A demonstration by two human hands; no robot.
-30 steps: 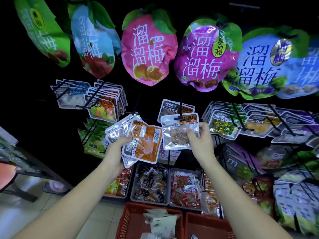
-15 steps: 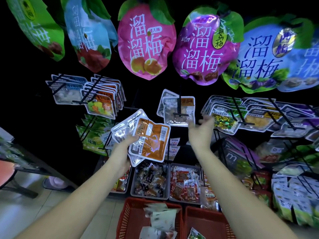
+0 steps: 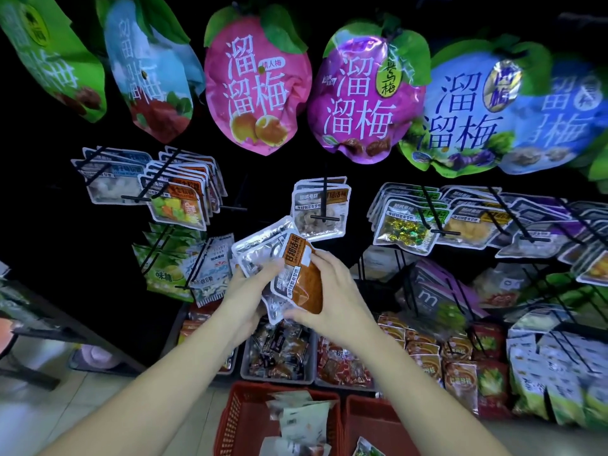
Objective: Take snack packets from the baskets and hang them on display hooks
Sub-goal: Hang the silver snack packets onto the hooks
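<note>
Orange packet [image 3: 302,278], centre of frame, is pinched by right hand [image 3: 332,304], thumb under, fingers curled over edge. Silver packets [image 3: 260,250], fanned, are gripped in left hand [image 3: 245,296] just left.

Step judged: one packet being separated from fan.

Next move: hang-hole to be threaded onto black hook [image 3: 325,199] above.

Packets flat, glossy, crinkly foil. Red basket [image 3: 237,419], lattice-walled, bottom centre.
</note>
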